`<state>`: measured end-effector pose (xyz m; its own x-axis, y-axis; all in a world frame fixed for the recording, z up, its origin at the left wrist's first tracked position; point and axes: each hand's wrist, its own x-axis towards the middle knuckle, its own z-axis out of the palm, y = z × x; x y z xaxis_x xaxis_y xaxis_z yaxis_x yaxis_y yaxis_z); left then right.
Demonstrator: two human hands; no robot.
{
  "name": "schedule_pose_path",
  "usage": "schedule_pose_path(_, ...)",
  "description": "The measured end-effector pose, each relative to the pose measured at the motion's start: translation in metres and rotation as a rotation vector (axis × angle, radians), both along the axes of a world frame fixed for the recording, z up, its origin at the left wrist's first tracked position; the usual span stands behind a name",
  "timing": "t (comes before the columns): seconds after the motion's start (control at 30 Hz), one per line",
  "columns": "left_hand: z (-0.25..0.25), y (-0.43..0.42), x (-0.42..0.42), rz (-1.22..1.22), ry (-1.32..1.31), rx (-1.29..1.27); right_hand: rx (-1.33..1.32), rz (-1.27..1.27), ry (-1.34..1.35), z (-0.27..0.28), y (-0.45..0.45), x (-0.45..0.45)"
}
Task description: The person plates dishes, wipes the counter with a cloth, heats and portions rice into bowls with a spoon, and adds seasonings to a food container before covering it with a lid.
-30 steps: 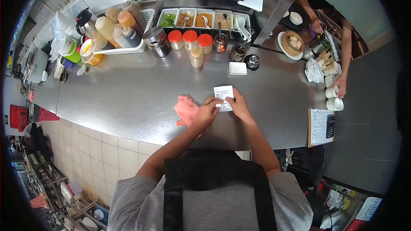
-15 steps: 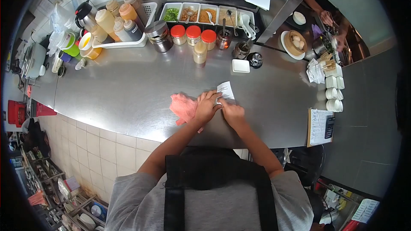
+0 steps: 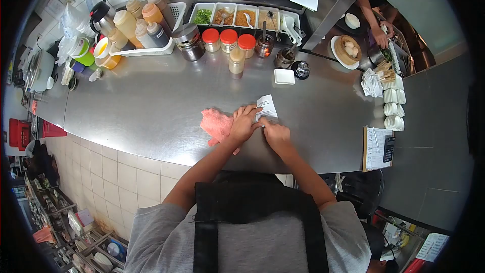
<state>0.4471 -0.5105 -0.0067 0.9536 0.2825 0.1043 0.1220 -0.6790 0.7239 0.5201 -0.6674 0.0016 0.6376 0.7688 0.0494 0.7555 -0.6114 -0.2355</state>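
A small white printed paper slip [image 3: 267, 106] lies at the middle of the steel counter, between my hands. My left hand [image 3: 244, 123] is at its left edge, fingers over the paper and thumb pointing right, holding it. With curled fingers, my right hand [image 3: 276, 135] pinches at the slip's lower edge; the fingertips are partly hidden. A crumpled pink cloth [image 3: 216, 125] rests on the counter just left of my left hand, partly under the wrist.
Red-lidded jars [image 3: 228, 39], a white dish [image 3: 284, 77] and topping trays [image 3: 224, 15] line the back. Sauce bottles [image 3: 126, 23] stand back left. At right are a bamboo steamer [image 3: 348, 48], stacked cups [image 3: 391, 109] and a clipboard [image 3: 376, 146]. Another person's hands [image 3: 381, 35] work beyond.
My right hand has shifted slightly right, and my left hand slightly up. The slip shows a little more of its printed face. The other person's hands have moved left and down.
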Motion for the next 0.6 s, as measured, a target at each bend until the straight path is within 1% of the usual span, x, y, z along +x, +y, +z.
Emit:
schedule_pose_path(0.07, 0.001, 0.0, -0.002, -0.004, 0.008, -0.006, -0.005, -0.015, -0.136, -0.009, -0.009, 0.007)
schedule_pose_path(0.1, 0.002, 0.002, -0.002, -0.006, 0.009, 0.003, -0.065, -0.104, -0.102, -0.007, -0.016, 0.018)
schedule_pose_path(0.17, -0.001, 0.001, -0.002, -0.006, 0.008, 0.016, -0.186, -0.28, -0.036, 0.017, -0.025, 0.041)
schedule_pose_path(0.27, -0.002, 0.001, -0.001, -0.051, -0.144, -0.137, 0.197, -0.211, 0.072, 0.055, -0.023, 0.038)
schedule_pose_path(0.3, -0.001, 0.0, -0.002, -0.021, -0.111, -0.251, 0.315, -0.164, 0.088, 0.057, -0.017, 0.036)
schedule_pose_path(0.37, 0.025, -0.002, -0.006, 0.037, -0.062, -0.465, 0.562, -0.054, 0.107, 0.062, 0.004, 0.03)
schedule_pose_path(0.47, 0.063, 0.007, -0.018, 0.103, -0.251, -0.549, 0.678, 0.069, 0.324, 0.08, 0.034, 0.033)
schedule_pose_path(0.5, 0.079, 0.012, -0.021, 0.127, -0.307, -0.552, 0.707, 0.105, 0.266, 0.1, 0.048, 0.039)
schedule_pose_path(0.57, 0.101, 0.02, -0.037, 0.178, -0.395, -0.58, 0.746, 0.16, 0.169, 0.168, 0.069, 0.046)
schedule_pose_path(0.6, 0.098, 0.029, -0.045, 0.176, -0.37, -0.426, 0.853, 0.202, 0.007, 0.201, 0.076, 0.059)
